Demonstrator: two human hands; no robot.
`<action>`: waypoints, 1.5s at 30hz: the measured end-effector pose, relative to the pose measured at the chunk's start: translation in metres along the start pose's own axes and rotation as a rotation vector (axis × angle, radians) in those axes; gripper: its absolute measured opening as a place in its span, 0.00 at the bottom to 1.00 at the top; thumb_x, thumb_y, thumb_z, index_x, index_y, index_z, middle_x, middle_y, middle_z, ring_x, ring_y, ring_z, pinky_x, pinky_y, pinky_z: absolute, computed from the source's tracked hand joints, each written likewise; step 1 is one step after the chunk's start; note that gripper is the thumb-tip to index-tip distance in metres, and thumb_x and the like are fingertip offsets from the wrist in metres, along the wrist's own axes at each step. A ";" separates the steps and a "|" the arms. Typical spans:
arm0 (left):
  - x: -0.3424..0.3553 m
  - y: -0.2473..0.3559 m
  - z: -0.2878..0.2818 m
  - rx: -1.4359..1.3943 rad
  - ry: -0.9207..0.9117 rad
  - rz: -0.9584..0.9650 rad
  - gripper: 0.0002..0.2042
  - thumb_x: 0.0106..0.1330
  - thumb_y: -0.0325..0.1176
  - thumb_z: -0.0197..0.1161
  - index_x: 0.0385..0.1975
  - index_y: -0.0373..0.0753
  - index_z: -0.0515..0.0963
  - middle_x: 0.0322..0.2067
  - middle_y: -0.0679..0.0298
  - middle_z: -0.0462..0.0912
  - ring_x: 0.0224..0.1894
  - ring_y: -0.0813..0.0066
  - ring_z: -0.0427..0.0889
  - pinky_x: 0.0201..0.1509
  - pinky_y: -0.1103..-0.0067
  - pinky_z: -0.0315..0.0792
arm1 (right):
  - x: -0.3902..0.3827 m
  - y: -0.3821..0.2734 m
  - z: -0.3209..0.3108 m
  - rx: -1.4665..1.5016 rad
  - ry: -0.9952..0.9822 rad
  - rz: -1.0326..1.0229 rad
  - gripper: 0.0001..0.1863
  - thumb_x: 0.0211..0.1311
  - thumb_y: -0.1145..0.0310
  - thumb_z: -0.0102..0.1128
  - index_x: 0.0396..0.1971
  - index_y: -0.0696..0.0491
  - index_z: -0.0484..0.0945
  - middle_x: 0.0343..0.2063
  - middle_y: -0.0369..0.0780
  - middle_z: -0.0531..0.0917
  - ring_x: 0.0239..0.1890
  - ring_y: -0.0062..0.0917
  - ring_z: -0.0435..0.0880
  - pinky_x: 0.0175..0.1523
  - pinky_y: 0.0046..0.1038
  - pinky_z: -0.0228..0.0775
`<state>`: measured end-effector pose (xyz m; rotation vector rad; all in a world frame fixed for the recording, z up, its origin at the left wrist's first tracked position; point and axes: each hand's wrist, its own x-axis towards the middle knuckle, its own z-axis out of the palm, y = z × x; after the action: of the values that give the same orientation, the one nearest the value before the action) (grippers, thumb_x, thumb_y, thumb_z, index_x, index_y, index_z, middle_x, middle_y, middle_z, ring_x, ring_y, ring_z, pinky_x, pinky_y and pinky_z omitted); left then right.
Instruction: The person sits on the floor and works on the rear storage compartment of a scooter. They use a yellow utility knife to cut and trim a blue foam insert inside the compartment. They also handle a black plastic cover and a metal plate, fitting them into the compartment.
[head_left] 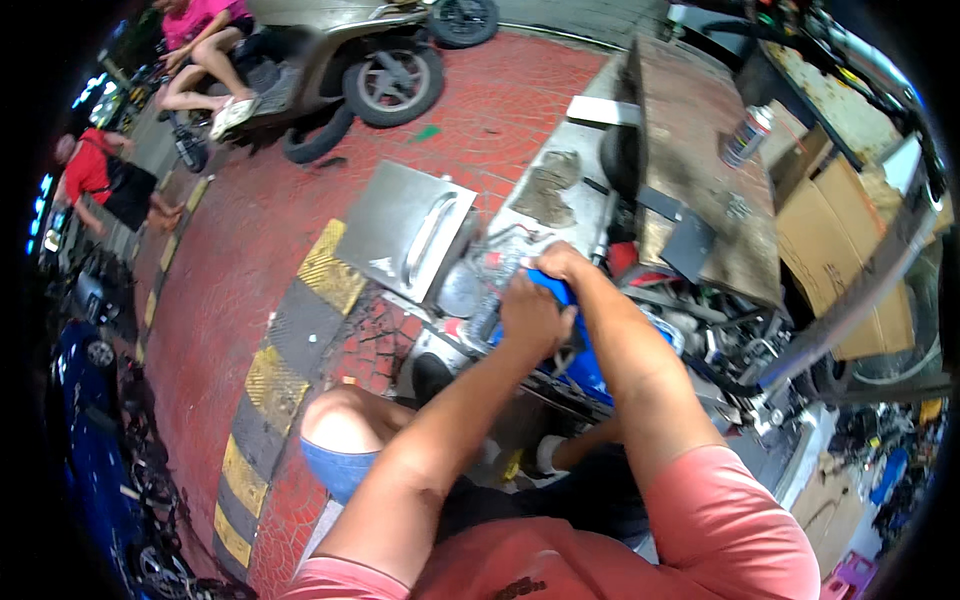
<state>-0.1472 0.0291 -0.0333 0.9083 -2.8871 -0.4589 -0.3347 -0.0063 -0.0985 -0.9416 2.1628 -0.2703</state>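
Observation:
My left hand [532, 312] and my right hand [560, 262] are close together over a cluttered low work area, fingers curled round a blue object [553, 285], partly hidden by them; I cannot make out what it is. Below them are larger blue parts [585, 375] among metal pieces. Just left of my hands lie a round metal part [458, 292] and small clear items with red on them. A silver metal box [395, 225] with a handle stands beyond, on the left.
A worn bench [700, 130] carries a spray can [744, 136]; cardboard [845, 255] and hanging tubing stand right. A striped kerb [270, 385] runs left. Upper left are a scooter [290, 50], loose tyre [310, 145], person in pink [200, 25] and person in red [95, 175].

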 end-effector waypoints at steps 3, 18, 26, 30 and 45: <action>0.001 -0.028 0.047 -0.426 0.358 -0.182 0.17 0.55 0.52 0.74 0.26 0.44 0.83 0.29 0.57 0.87 0.37 0.49 0.87 0.45 0.55 0.81 | -0.001 -0.013 0.021 -0.017 0.051 -0.078 0.48 0.59 0.25 0.66 0.50 0.63 0.88 0.53 0.56 0.89 0.52 0.43 0.89 0.58 0.44 0.80; -0.008 0.007 0.011 0.079 -0.208 0.044 0.38 0.64 0.60 0.66 0.62 0.31 0.77 0.61 0.40 0.80 0.67 0.45 0.75 0.70 0.55 0.69 | -0.082 -0.029 0.007 -0.096 0.088 -0.024 0.31 0.64 0.49 0.73 0.58 0.58 0.84 0.62 0.50 0.82 0.63 0.40 0.78 0.63 0.45 0.70; 0.008 0.003 0.000 0.269 -0.104 0.167 0.39 0.67 0.63 0.63 0.64 0.32 0.76 0.63 0.41 0.79 0.69 0.43 0.73 0.72 0.55 0.66 | -0.094 -0.069 -0.005 0.126 0.220 0.191 0.30 0.70 0.52 0.63 0.67 0.50 0.80 0.73 0.44 0.74 0.76 0.41 0.65 0.70 0.54 0.58; 0.007 -0.003 -0.001 0.292 -0.036 0.234 0.40 0.69 0.65 0.62 0.65 0.32 0.76 0.65 0.42 0.78 0.69 0.42 0.72 0.73 0.55 0.65 | -0.094 -0.070 0.013 0.060 0.371 0.248 0.27 0.74 0.58 0.55 0.69 0.51 0.79 0.69 0.43 0.77 0.73 0.42 0.67 0.71 0.58 0.57; 0.005 -0.013 -0.042 0.545 -0.283 0.409 0.45 0.75 0.71 0.49 0.73 0.33 0.68 0.71 0.36 0.69 0.74 0.43 0.70 0.79 0.56 0.60 | -0.201 -0.180 -0.065 -0.002 0.561 -0.368 0.29 0.61 0.58 0.65 0.61 0.55 0.83 0.72 0.49 0.72 0.77 0.47 0.65 0.77 0.62 0.52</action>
<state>-0.1371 0.0057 0.0023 0.2711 -3.4052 0.2713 -0.1931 0.0008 0.1399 -1.3912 2.4642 -0.7911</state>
